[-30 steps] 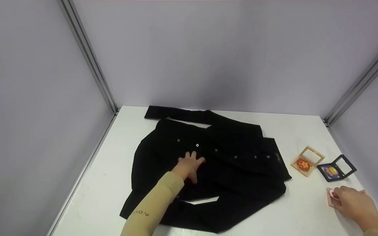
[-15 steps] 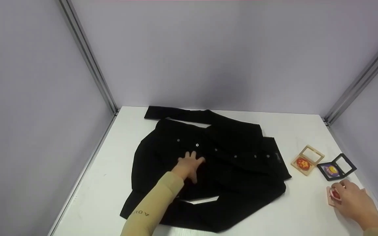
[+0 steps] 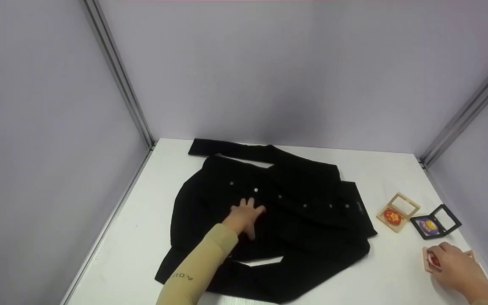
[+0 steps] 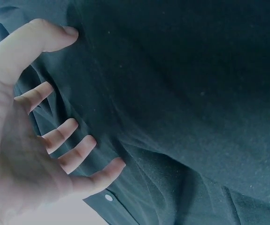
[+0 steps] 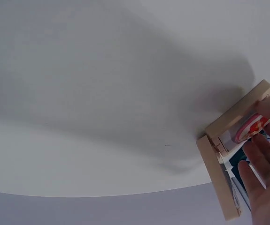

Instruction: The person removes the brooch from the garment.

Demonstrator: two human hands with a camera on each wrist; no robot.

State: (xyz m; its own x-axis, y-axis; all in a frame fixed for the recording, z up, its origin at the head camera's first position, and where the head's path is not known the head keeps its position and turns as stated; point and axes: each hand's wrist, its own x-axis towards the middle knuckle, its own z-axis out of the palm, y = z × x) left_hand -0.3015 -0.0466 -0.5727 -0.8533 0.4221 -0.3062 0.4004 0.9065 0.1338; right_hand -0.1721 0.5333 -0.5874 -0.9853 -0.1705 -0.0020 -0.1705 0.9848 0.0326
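A black button-up shirt (image 3: 311, 228) lies spread on the white table. My left hand (image 3: 242, 216) rests on its front with the fingers apart; in the left wrist view the hand (image 4: 27, 159) holds nothing. At the right, my right hand (image 3: 460, 269) pinches a round red-and-white badge (image 3: 434, 260) at a pale pink hinged case (image 3: 426, 255). The right wrist view shows the badge (image 5: 252, 127) between thumb and fingers, tilted against the case base (image 5: 240, 111), with the case's framed lid (image 5: 217, 180) raised. My hand hides part of the case.
Behind the right hand stand two other open hinged cases: a wooden one (image 3: 404, 205) with an orange star disc (image 3: 392, 216), and a black one (image 3: 448, 218) with a purple and yellow disc (image 3: 429, 226). Grey panels (image 3: 269, 76) enclose the table's back and sides.
The right fingers have shifted slightly around the badge, whose face shows more than a second ago. The left hand stays on the shirt. The head view has moved slightly.
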